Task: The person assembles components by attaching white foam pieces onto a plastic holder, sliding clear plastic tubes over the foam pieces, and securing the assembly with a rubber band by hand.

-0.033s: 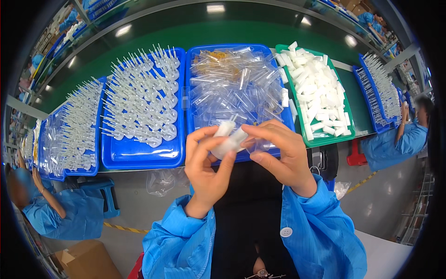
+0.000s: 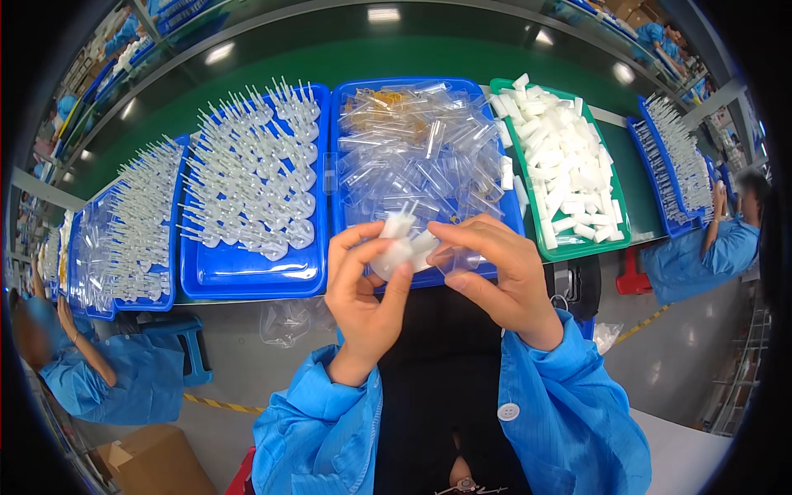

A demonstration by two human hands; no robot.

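My left hand [image 2: 363, 289] and my right hand [image 2: 495, 272] meet in front of my chest, both in blue sleeves. Between the fingertips they hold small white plastic pieces [image 2: 400, 243] together with a clear plastic part [image 2: 450, 260]. Just behind the hands stands a blue tray [image 2: 334, 165] heaped with clear plastic parts. To its left, another blue tray [image 2: 247, 276] carries rows of clear parts with white tips. On the right, a green tray [image 2: 586, 247] is full of white pieces.
More blue trays of parts stand at the far left [image 2: 132, 223] and far right [image 2: 676, 157]. A person in blue works at the right [image 2: 701, 247], another at the lower left [image 2: 91, 371]. A clear bag [image 2: 289, 318] hangs below the bench; a cardboard box [image 2: 157, 462] sits on the floor.
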